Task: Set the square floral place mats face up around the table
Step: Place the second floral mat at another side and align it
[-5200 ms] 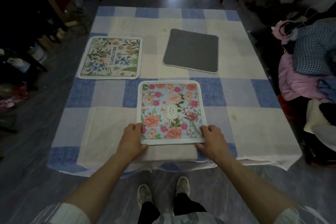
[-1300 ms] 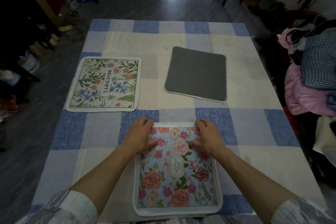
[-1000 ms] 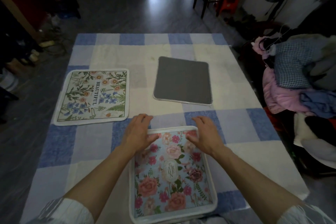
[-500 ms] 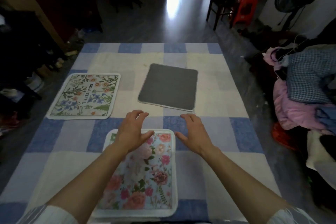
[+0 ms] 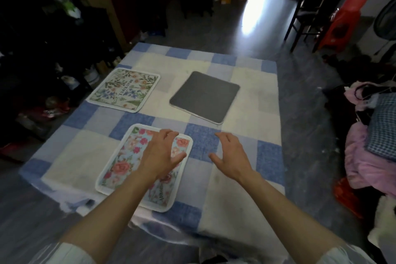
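A pink-and-blue rose place mat (image 5: 126,163) lies face up near the table's front edge. My left hand (image 5: 162,154) hovers over its far right part, fingers relaxed, holding nothing. My right hand (image 5: 231,154) is raised over the bare cloth to the right of that mat, fingers spread and empty. A white floral mat printed "BEAUTIFUL" (image 5: 125,89) lies face up at the left. Further back, right of centre, a third mat (image 5: 204,96) lies with its dark grey back up.
The table carries a blue-and-cream checked cloth (image 5: 246,83). A heap of pink and checked clothes (image 5: 372,148) lies close at the right. Dark shelves with clutter (image 5: 42,53) stand at the left, a chair (image 5: 304,15) and red stool (image 5: 340,19) beyond.
Both hands have lifted off the rose mat, which stays near the front edge. The right hand moved off to its right, and the view swung toward the far right.
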